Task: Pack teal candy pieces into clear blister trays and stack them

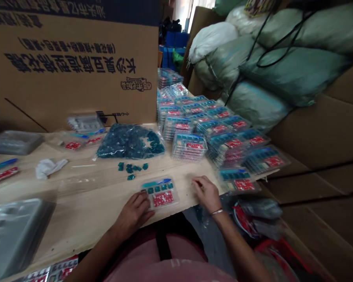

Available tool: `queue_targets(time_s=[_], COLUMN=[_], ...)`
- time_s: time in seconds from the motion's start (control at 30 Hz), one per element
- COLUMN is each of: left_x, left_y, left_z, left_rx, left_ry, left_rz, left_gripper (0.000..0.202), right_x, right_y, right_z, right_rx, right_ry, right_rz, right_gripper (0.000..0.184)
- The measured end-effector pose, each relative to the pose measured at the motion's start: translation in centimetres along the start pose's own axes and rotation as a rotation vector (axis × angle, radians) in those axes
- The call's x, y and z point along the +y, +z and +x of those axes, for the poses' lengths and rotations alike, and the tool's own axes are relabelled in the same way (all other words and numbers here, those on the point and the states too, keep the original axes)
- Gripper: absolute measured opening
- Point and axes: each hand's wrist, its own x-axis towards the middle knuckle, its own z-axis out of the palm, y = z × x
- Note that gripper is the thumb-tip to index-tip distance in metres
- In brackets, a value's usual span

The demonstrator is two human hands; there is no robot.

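Close to the Edge

The see-through tray (176, 198) lies flat on the bench (91, 219), close to the side nearest me. A blue pen (166, 181) is across the top, a row of shiny blue-green squares (157, 188) sits under it, and a red packet (163, 199) is below. My left hand (135, 211) touches the tray's left side; I cannot tell if that grip is squeezing. My right hand (208, 194) is apart from it, fingers curled and blurry, so I cannot tell if they meet. Bare bench shows between tray and that hand. Stacks of filled trays (190, 149) stand behind it and to its right.
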Motion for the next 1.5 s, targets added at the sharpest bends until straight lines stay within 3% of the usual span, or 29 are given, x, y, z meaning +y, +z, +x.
queue_targets(time_s=[0.13, 0.3, 0.53, 0.73, 0.9, 1.13, 1.27, 1.37, 1.5], left_x=[-0.2, 0.2, 0.9, 1.3, 1.5, 1.5, 1.8, 1.8, 1.5], left_y=[0.4, 0.5, 0.3, 0.0, -0.3, -1.0, -2.0, -2.9, -3.7], left_z=[-0.1, -0.2, 0.0, 0.8, 1.0, 1.6, 2.4, 3.2, 3.9], left_rx=[0.003, -0.024, -0.035, -0.028, 0.005, -0.092, -0.214, -0.296, -0.357], left_ry=[0.075, 0.132, 0.133, 0.128, 0.159, 0.096, -0.014, -0.088, -0.169], left_rz=[0.084, 0.227, 0.307, 0.353, 0.382, 0.307, 0.226, 0.163, 0.053], left_gripper=[0.016, 0.019, 0.020, 0.018, 0.020, 0.022, 0.024, 0.025, 0.021], right_x=[3.1, 2.4, 2.0, 2.0, 2.4, 3.2, 1.2, -2.4, -7.8], right_y=[-2.1, -1.5, -1.1, -2.4, -2.6, -1.7, -1.8, -0.7, 2.6], right_z=[0.4, 0.9, 0.8, 0.8, 0.2, -0.8, -1.9, -3.2, -4.1], right_rx=[-0.068, -0.178, -0.118, -0.080, -0.153, -0.049, -0.041, -0.161, -0.260], right_ry=[0.158, 0.137, 0.105, 0.100, 0.218, 0.140, 0.091, 0.047, -0.205], right_rz=[-0.140, -0.216, -0.188, -0.259, -0.347, -0.197, 0.117, 0.368, 0.381], right_gripper=[0.017, 0.009, 0.024, 0.018, 0.013, 0.012, 0.014, 0.012, 0.011])
